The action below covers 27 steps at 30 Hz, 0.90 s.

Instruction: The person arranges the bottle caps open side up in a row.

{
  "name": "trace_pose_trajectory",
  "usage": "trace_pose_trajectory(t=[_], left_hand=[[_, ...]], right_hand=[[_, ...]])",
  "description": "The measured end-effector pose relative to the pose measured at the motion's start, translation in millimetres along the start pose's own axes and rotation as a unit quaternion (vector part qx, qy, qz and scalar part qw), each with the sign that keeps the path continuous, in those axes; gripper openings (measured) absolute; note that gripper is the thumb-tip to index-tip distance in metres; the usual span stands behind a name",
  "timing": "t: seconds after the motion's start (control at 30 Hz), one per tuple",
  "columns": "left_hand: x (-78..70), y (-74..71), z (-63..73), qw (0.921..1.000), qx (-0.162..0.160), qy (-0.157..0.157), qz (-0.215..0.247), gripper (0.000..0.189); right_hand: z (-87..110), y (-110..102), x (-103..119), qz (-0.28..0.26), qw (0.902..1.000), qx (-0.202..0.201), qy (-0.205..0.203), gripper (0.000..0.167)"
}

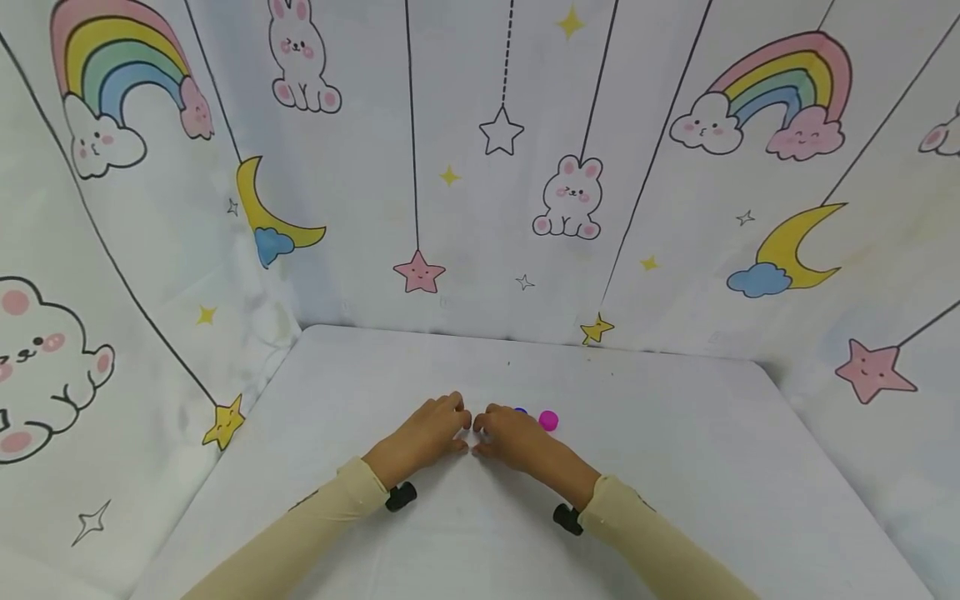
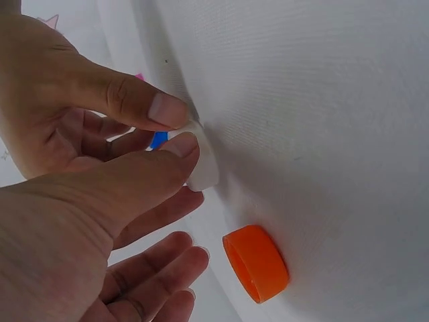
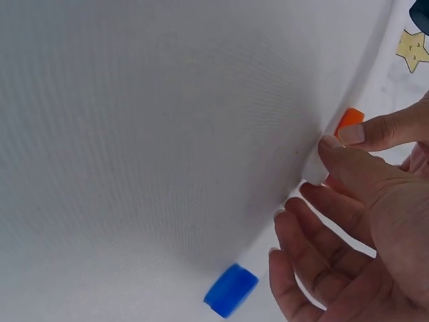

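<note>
Both the left hand and the right hand are meeting over a white worktop, thumbs and fingers pinching a small white cap that is sitting between the fingertips, close to the cloth; whether it is touching the surface, I cannot tell. The remaining fingers of each hand are curving loosely, away from the cap. An orange cap is resting on its side just beside the left hand's fingers, while a blue cap is lying near the right hand, partly hidden behind it from the head view. A round pink piece is standing out just right of the blue one. Beige sleeves are covering the person's forearms, and a backdrop printed with rabbits, rainbows, moons and stars is rising behind the worktop.
</note>
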State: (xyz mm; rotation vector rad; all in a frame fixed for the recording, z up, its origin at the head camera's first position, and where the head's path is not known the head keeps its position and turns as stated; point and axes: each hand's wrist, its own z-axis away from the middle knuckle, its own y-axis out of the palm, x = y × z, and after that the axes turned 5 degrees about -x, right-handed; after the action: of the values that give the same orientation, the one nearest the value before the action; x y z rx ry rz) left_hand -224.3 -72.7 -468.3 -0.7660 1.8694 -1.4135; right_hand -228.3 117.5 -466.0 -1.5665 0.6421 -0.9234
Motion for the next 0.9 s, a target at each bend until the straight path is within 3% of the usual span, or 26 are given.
trace_pose_trajectory(t=[0.57, 0.9], left_hand=[[1.7, 5.7, -1.7, 0.9999, -0.004, 0.007, -0.014, 0.022], [4.4, -0.4, 4.2, 0.9997, -0.015, 0.020, -0.001, 0.026]], right_hand=[[-0.5, 1.4, 1.1, 0.012, 0.9999, -0.002, -0.005, 0.034], [-1.9, -4.3, -0.2, -0.003, 1.0000, 0.008, -0.005, 0.033]])
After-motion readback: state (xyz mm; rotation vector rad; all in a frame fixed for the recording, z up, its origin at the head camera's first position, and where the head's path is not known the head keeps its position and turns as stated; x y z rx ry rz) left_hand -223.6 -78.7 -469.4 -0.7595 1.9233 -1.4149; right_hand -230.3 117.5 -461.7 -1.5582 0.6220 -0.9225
